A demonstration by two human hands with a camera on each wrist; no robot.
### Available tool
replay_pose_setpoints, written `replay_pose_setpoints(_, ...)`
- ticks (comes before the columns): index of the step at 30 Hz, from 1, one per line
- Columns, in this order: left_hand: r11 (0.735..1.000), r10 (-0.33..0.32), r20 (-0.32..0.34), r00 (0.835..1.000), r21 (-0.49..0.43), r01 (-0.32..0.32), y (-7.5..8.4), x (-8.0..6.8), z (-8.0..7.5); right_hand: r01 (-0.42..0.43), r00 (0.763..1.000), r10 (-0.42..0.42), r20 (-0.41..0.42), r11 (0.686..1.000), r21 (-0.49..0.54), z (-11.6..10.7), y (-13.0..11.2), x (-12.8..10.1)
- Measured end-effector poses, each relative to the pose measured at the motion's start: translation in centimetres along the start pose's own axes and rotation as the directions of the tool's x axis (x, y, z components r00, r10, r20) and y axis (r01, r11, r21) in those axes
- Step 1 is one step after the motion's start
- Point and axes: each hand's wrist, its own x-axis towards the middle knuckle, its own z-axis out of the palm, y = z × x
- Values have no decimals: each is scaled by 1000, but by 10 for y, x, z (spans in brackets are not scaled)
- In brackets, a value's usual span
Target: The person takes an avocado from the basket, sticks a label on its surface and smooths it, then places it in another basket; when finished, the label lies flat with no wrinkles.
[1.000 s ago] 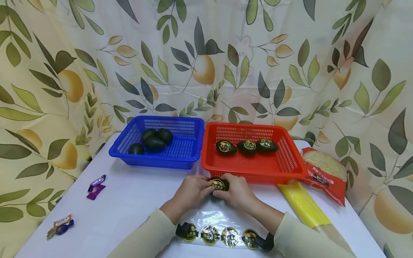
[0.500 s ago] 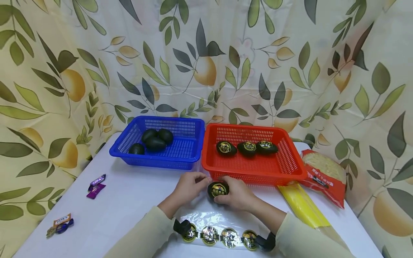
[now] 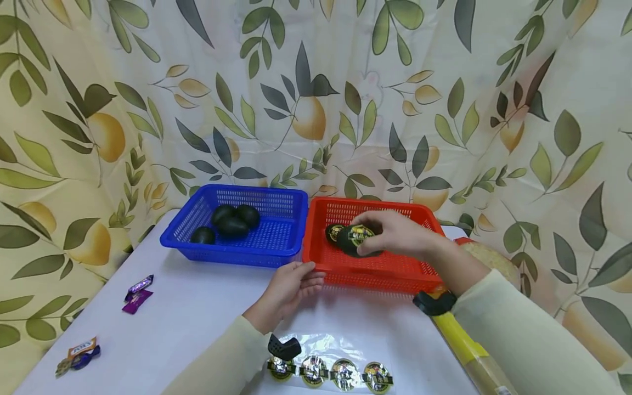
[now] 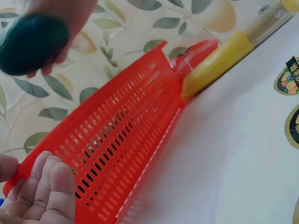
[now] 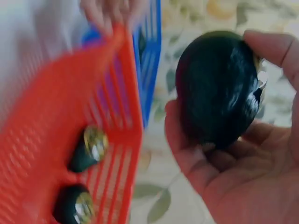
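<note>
My right hand point(image 3: 395, 236) holds a dark avocado point(image 5: 217, 88) with a round black-and-gold sticker, above the red basket point(image 3: 321, 267). The fingers and thumb wrap its sides. My left hand point(image 3: 288, 291) grips the basket's front left corner, thumb over the rim and fingers against the outer wall, as the left wrist view shows. Inside the red basket, a stickered avocado point(image 3: 334, 233) shows beside the held one in the head view. Two avocados with stickers appear there in the right wrist view, the lower avocado point(image 5: 74, 204) nearer that frame's bottom edge.
A blue basket point(image 3: 232, 258) with several plain avocados point(image 3: 233, 226) stands left. A clear sheet with several round stickers point(image 3: 344, 374) lies in front. Wrapped candies point(image 3: 137, 303) lie left. A yellow packet point(image 3: 459, 340) and a red food bag point(image 4: 198, 51) are at the right.
My right hand has lifted the stickered avocado from the table up over the red basket. My left hand has left the avocado's side and taken hold of the basket's rim.
</note>
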Motion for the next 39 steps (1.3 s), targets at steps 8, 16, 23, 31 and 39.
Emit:
replay_pose_setpoints(8,1000,3,-21,1000,-19,-3,-1,-5,-12,-28,991,33,131,999,-42,-20,26,79)
replay_pose_setpoints(16,1000,13,-29,999,28,-12,-2,-8,-8,-100,943,160,290,972,-212,-3,47,118)
replay_pose_setpoints(23,1000,14,-28,1000,19,-13,-4,-5,-2,-120,880,282,382,911,-396,22,50,134)
replay_pose_setpoints(31,1000,16,-37,999,15,-15,-4,-2,0,-34,869,288,401,845,-533,29,54,145)
replay_pose_setpoints(39,1000,19,-42,999,25,-18,-1,2,0,-74,871,288,398,877,-474,20,46,151)
